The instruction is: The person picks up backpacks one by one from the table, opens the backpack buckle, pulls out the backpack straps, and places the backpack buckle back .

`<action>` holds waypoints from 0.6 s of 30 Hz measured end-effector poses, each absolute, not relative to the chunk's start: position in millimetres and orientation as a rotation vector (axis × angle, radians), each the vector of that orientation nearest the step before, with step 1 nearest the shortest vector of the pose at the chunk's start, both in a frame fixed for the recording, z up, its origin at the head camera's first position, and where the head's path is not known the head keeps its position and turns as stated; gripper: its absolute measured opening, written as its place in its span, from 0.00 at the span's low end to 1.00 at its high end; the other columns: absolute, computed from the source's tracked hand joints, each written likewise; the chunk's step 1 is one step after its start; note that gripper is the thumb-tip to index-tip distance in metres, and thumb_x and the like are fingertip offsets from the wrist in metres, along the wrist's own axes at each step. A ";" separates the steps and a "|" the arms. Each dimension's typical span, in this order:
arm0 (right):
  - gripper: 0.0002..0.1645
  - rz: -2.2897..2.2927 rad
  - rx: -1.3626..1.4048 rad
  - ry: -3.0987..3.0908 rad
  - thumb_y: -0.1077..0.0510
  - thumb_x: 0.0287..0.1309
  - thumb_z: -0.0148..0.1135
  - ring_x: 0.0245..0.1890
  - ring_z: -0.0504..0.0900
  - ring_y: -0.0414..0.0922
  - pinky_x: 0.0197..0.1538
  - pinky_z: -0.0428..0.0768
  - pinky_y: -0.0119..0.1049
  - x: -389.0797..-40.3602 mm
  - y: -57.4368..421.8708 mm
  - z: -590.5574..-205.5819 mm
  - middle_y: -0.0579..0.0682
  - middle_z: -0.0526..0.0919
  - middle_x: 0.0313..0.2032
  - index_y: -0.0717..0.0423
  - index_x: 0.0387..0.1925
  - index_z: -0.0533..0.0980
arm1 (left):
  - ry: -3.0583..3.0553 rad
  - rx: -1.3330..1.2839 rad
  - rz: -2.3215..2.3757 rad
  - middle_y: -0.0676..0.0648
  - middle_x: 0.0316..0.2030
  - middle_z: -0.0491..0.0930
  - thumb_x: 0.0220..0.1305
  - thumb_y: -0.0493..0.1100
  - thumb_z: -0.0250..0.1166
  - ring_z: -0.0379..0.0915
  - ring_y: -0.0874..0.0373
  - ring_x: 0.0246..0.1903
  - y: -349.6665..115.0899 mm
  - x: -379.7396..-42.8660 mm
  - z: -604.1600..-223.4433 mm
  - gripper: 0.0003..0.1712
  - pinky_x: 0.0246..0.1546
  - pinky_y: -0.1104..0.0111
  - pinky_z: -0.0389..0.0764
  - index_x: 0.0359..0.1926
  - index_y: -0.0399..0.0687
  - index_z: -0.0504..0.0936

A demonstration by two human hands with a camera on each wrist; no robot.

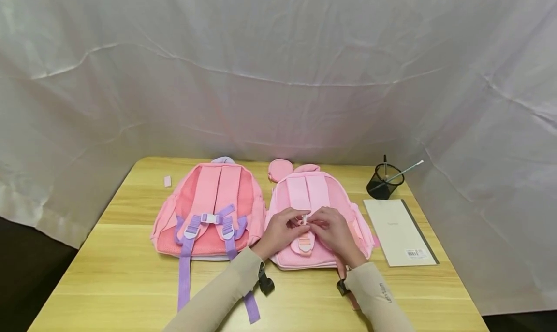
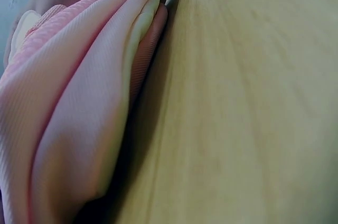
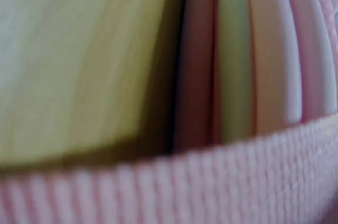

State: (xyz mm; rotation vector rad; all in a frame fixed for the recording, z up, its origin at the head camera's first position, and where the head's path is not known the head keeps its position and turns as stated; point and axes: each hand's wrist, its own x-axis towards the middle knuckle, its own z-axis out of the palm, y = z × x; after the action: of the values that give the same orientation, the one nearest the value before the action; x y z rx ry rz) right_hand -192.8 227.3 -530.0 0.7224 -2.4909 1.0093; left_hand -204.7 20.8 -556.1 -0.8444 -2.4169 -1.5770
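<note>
A light pink backpack lies with its shoulder straps facing up. Over its lower middle, my left hand and right hand meet from either side. Between their fingertips they pinch a small white buckle on the strap; the fingers partly hide it. Just below hangs a strap adjuster with peach webbing. The left wrist view shows the side of the backpack against the table. In the right wrist view, ribbed pink webbing crosses in front of the backpack's edge.
Left of it lies a coral backpack with purple straps joined by a white buckle. A round pink pouch is behind. On the right are a notebook and a black mesh pen cup. An eraser-like block lies far left.
</note>
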 end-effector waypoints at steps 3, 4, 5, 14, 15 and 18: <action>0.11 1.031 0.680 -2.510 0.63 0.53 0.79 0.40 0.82 0.41 0.49 0.76 0.40 -191.4 229.8 -531.0 0.39 0.87 0.36 0.45 0.37 0.88 | -2.417 -0.846 -1.583 0.53 0.38 0.83 0.64 0.48 0.75 0.79 0.67 0.35 21.1 -204.0 -556.3 0.23 0.39 0.74 0.83 0.60 0.56 0.85; 0.12 1.040 0.669 -2.517 0.63 0.53 0.79 0.40 0.82 0.41 0.49 0.76 0.40 -190.9 230.5 -530.7 0.38 0.87 0.36 0.45 0.37 0.88 | -2.415 -0.848 -1.585 0.53 0.38 0.83 0.64 0.47 0.75 0.79 0.67 0.35 21.1 -203.8 -556.3 0.23 0.39 0.74 0.83 0.60 0.55 0.85; 0.12 1.047 0.664 -2.521 0.64 0.53 0.78 0.40 0.82 0.40 0.50 0.76 0.41 -190.4 231.1 -530.7 0.38 0.87 0.36 0.44 0.37 0.88 | -2.412 -0.851 -1.584 0.53 0.38 0.83 0.64 0.47 0.75 0.79 0.67 0.34 21.1 -203.7 -556.2 0.23 0.38 0.74 0.83 0.60 0.55 0.85; 0.11 1.019 0.738 -2.519 0.65 0.54 0.77 0.40 0.82 0.41 0.50 0.76 0.44 -191.5 227.6 -527.2 0.39 0.87 0.34 0.46 0.36 0.88 | -2.412 -0.851 -1.566 0.53 0.38 0.83 0.64 0.48 0.75 0.80 0.68 0.35 20.7 -204.1 -555.1 0.24 0.39 0.74 0.83 0.60 0.54 0.85; 0.11 1.018 0.743 -2.520 0.65 0.54 0.77 0.40 0.82 0.41 0.50 0.77 0.44 -191.7 227.1 -526.8 0.39 0.87 0.34 0.46 0.36 0.88 | -2.414 -0.847 -1.569 0.53 0.38 0.83 0.64 0.48 0.75 0.80 0.67 0.35 20.7 -204.1 -554.9 0.24 0.39 0.74 0.83 0.60 0.54 0.85; 0.10 1.021 0.717 -2.536 0.63 0.55 0.77 0.40 0.82 0.41 0.50 0.78 0.44 -191.0 227.6 -525.8 0.38 0.87 0.35 0.45 0.36 0.88 | -2.420 -0.841 -1.570 0.53 0.38 0.83 0.64 0.48 0.75 0.79 0.67 0.35 21.2 -203.5 -554.2 0.24 0.39 0.73 0.83 0.60 0.55 0.85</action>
State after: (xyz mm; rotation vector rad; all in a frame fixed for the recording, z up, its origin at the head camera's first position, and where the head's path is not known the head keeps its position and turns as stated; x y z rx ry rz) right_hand -191.0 227.6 -525.8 0.7173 -2.5359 1.0209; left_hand -203.5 21.2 -554.2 -0.8406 -2.4201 -1.5703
